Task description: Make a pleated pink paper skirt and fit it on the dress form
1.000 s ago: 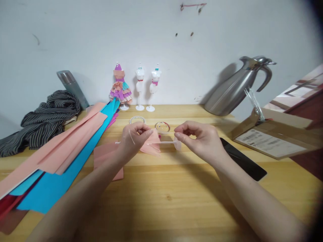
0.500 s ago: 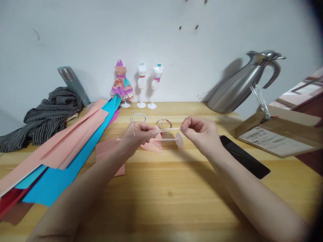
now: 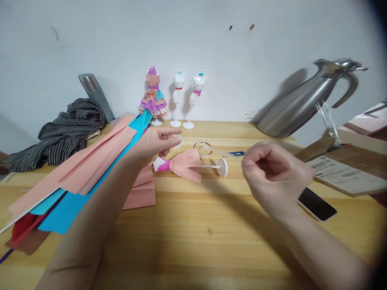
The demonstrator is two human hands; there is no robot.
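A small white mannequin in a pink paper skirt (image 3: 183,164) lies on its side on the wooden table (image 3: 193,241), its round base (image 3: 223,167) pointing right. My left hand (image 3: 159,141) hovers just behind it, fingers stretched out toward a white tape ring (image 3: 178,141) and touching it. My right hand (image 3: 272,173) is curled closed to the right of the base. A thin clear strip (image 3: 222,152) runs from its fingertips back toward a clear round dispenser (image 3: 202,146).
Long pink, blue and red paper sheets (image 3: 75,177) lie at the left, beside a striped cloth (image 3: 63,131) and a steel flask (image 3: 95,94). Three mannequins (image 3: 178,94) stand at the wall. A steel jug (image 3: 305,104), cardboard box (image 3: 344,169), phone (image 3: 316,203) and blue item (image 3: 237,153) sit right.
My left hand let go of the skirted mannequin, which now lies on the table, and moved back to the tape ring. My right hand pulled right and nearer with the strip.
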